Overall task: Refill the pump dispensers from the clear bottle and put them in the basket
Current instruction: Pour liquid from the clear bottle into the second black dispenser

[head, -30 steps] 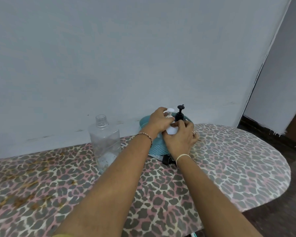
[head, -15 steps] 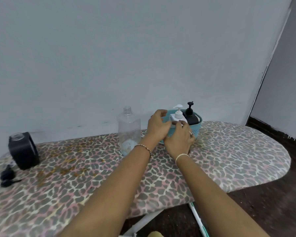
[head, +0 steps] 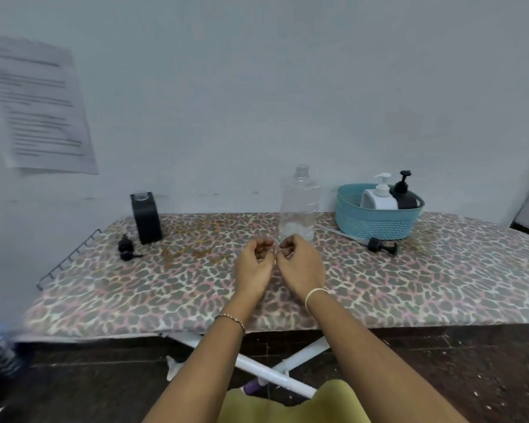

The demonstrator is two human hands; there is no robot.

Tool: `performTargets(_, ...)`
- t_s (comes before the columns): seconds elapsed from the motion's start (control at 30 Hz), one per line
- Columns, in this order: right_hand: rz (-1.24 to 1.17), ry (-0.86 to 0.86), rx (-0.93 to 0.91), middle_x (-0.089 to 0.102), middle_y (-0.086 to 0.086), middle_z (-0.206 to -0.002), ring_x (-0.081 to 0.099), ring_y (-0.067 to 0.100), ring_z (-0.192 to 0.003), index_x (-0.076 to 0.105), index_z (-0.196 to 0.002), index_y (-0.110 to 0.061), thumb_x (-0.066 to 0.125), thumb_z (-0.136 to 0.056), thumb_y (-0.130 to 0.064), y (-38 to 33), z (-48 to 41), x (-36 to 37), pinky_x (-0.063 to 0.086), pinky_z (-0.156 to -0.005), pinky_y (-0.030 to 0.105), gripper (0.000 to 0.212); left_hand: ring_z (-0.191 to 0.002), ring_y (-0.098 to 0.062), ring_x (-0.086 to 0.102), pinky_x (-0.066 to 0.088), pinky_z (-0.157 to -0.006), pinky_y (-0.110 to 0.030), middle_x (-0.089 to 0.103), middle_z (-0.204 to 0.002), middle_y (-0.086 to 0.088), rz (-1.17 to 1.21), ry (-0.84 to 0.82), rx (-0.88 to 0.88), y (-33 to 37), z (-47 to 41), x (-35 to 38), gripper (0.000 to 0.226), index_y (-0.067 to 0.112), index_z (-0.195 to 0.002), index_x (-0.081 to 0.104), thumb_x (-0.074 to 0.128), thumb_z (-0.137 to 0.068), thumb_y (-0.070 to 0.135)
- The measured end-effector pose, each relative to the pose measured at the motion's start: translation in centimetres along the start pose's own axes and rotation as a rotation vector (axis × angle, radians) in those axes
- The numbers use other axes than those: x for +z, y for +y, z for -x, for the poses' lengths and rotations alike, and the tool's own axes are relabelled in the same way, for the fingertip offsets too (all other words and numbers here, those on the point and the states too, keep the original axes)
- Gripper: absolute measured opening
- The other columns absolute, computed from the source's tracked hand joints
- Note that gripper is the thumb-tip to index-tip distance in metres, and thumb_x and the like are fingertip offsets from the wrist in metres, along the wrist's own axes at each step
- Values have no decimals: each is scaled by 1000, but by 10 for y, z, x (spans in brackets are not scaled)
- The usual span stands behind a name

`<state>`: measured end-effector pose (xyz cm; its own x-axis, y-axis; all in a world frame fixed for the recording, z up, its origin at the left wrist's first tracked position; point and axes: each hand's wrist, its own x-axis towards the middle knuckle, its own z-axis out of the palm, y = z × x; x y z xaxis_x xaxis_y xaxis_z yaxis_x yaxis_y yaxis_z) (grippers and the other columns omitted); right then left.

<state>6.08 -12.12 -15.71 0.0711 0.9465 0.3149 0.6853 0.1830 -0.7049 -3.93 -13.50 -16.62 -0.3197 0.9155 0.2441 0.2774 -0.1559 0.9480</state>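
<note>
Two dispensers, the white pump dispenser (head: 378, 199) and the black pump dispenser (head: 406, 197), stand in the teal basket (head: 376, 227) right of the uncapped clear bottle (head: 300, 206), while our left hand (head: 254, 264) and right hand (head: 301, 265) hover side by side, fingers loosely curled, holding nothing.

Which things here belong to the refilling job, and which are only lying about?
Job: clear bottle, teal basket, white dispenser and black dispenser inside it, uncapped black bottle, small pump, pump with tube.
Lying about: paper on wall, wire rack.
</note>
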Motion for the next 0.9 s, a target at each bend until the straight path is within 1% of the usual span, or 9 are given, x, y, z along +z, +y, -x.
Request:
performTargets(0.07,-4,-47,-23,60,-12,-85,58,9,-81,58,-95,-24,59,-84,-25,-13,2,15,47,-68,28,11,-94,-8,63,53,-88,-26,66,-97,7,-3,51,-26,-8,0,-22,18,19,-101,62,60,-90,5)
performTargets(0.17,-14,-103,-70,61,-11,-88,58,9,-82,59,-95,-23,59,-84,-23,-31,3,39,44,-68,26,12,-90,-4,61,49,-78,-13,65,-99,7,-20,135,-52,-15,-6,-56,19,20,-104,59,58,-91,6)
performTargets(0.23,-34,-128,-102,62,-8,-94,59,10,-87,60,-98,-22,59,-84,-22,-41,3,55,47,-73,26,14,-89,-2,59,45,-75,-9,65,-103,5,-35,200,-69,-19,-14,-79,22,20,-108,56,58,-91,7)
performTargets(0.33,-32,-185,-153,64,-6,-113,61,12,-100,63,-115,-21,60,-86,-24,-55,-3,76,49,-84,27,30,-92,-8,58,48,-84,-22,62,-110,1,-57,315,-88,-22,-33,-115,29,20,-115,51,60,-90,9)
performTargets(0.4,-13,-230,-182,65,-7,-118,63,13,-101,65,-119,-23,59,-87,-29,-64,-10,89,51,-85,29,33,-98,-11,56,47,-87,-26,57,-114,2,-102,388,-84,-22,-49,-138,40,17,-125,47,64,-88,14)
performTargets(0.53,36,-261,-218,71,-4,-106,64,18,-99,70,-110,-22,49,-94,-40,-76,-27,108,51,-89,38,33,-112,-18,51,44,-92,-30,50,-126,-2,-237,485,-87,-25,-84,-180,59,13,-133,41,70,-83,25)
performTargets(0.67,66,-308,-183,68,-5,-76,65,19,-78,68,-93,-24,40,-97,-45,-76,-46,124,53,-80,40,35,-129,-28,38,36,-105,-39,42,-137,-9,-497,515,-81,-37,-117,-204,73,10,-137,37,74,-78,34)
performTargets(0.77,109,-329,-187,67,-4,-79,64,20,-79,67,-93,-24,40,-98,-42,-73,-57,131,52,-76,36,32,-133,-29,34,36,-107,-42,39,-140,-11,-543,487,-118,-43,-136,-207,88,10,-140,32,79,-73,40)
performTargets(0.9,207,-305,-224,68,0,-85,64,21,-83,67,-91,-21,39,-99,-40,-70,-64,137,51,-74,34,35,-129,-31,42,44,-100,-43,43,-138,-13,-525,462,-209,-44,-154,-200,101,8,-142,27,83,-66,44)
